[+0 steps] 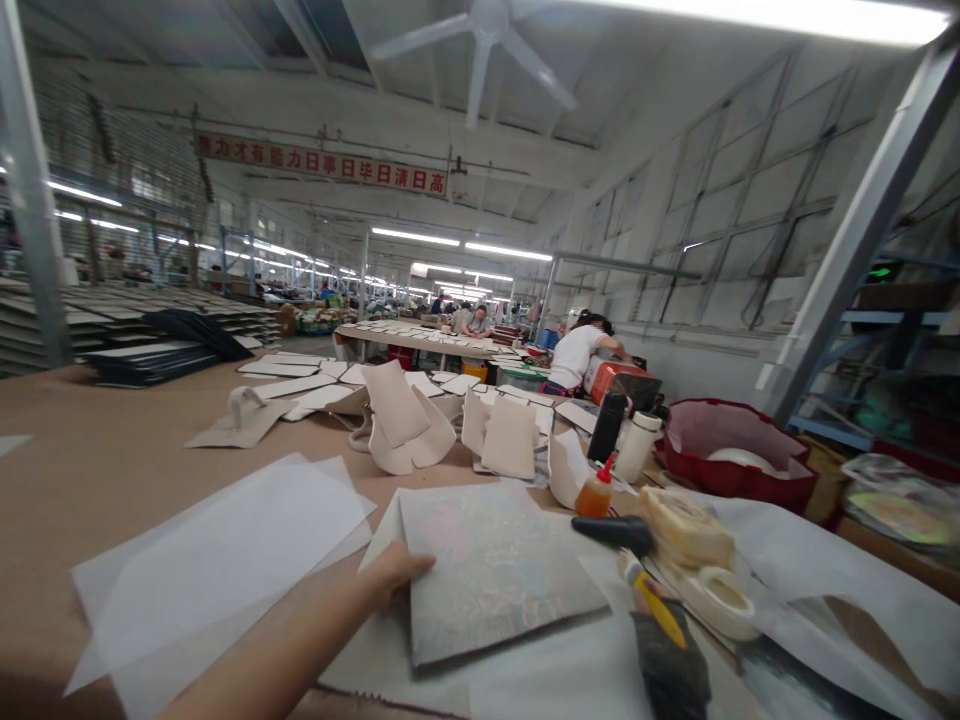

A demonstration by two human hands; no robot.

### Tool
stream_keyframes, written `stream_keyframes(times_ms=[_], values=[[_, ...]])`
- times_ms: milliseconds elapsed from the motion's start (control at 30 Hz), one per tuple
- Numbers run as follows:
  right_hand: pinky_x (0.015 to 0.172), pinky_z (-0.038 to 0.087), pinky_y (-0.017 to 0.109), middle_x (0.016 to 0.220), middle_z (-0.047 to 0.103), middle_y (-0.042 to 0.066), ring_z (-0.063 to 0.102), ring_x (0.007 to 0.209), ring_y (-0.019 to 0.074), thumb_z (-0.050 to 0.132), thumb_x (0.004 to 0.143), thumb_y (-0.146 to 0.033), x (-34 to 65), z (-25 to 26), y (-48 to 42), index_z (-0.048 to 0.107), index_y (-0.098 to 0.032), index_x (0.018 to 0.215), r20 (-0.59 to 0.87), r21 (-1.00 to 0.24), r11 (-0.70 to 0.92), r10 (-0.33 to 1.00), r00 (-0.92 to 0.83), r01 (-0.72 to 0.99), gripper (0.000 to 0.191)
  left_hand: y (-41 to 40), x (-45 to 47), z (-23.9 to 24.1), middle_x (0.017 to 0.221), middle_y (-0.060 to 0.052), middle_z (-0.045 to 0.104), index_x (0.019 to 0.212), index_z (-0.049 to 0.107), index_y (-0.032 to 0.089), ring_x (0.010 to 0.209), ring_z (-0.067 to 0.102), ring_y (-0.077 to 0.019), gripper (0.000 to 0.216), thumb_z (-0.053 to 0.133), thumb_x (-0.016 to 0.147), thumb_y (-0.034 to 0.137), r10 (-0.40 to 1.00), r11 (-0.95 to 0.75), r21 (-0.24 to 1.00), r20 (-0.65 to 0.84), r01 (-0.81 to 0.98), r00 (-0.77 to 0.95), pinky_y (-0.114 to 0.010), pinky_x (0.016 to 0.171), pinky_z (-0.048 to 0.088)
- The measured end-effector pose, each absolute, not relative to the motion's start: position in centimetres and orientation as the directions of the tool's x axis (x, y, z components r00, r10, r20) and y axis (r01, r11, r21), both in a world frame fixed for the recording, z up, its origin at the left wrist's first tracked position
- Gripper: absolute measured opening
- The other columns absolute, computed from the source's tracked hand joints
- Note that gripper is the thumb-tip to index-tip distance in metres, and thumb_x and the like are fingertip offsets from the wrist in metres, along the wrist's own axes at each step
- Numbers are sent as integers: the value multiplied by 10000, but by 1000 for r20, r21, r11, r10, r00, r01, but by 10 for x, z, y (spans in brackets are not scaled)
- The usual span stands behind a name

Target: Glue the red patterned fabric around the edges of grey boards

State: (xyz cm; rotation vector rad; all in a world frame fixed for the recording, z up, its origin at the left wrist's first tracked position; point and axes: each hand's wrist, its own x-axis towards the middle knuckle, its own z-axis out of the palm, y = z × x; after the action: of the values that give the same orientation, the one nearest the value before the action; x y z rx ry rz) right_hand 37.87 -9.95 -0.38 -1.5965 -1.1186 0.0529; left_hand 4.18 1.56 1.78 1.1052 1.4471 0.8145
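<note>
My left hand reaches in from the lower left and grips the left edge of a grey, stained board, thumb on top and the other fingers hidden. The board lies tilted over pale sheets on the table. To its right, my right hand, blurred and partly covered by something dark, is closed around a yellow-handled brush with its pale head pointing up and away. Near the right hand are a dark tapered tool, a yellowish block and a roll of cream tape.
White sheets lie at left. Behind the board stand cream bag pieces, a red-tipped glue bottle, a black bottle and a white flask. A dark red bag sits right. Another person bends over beyond.
</note>
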Motion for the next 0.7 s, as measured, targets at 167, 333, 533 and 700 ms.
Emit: stream_keyframes(times_ms=[167,333,533,700], values=[[665,539,365,1148,566,53,549,1067,266,644,773,-432,375,7,-96,560,-305,1101,506,-754,88,710,490,652,362,8,64,8,1214,-179,573,1154,522,80,1158,502,-297,544,603,617,106,996,83,948,-92,307,13,-357,1021,332],[729,549,384,1062,638,48,604,985,242,571,794,-433,354,22,-56,609,-303,1008,549,-692,201,770,325,694,253,-2,77,-18,1493,-173,223,1431,91,39,1353,269,-213,854,472,668,68,991,-132,884,119,448,57,-277,1108,205],[935,457,407,1098,656,124,606,1014,256,509,756,-278,235,53,8,610,-187,1082,556,-270,624,723,-410,734,353,-5,74,-33,1510,-106,208,1442,126,102,1353,273,-192,807,434,696,77,981,-192,871,184,453,63,-281,1110,223],[1040,275,515,1217,590,126,480,1191,287,570,746,-302,161,78,47,598,-229,1097,90,97,803,581,-809,588,359,-2,70,-40,1375,-133,457,1364,326,96,1259,425,-214,660,403,709,67,992,-127,902,114,413,54,-304,1068,298]])
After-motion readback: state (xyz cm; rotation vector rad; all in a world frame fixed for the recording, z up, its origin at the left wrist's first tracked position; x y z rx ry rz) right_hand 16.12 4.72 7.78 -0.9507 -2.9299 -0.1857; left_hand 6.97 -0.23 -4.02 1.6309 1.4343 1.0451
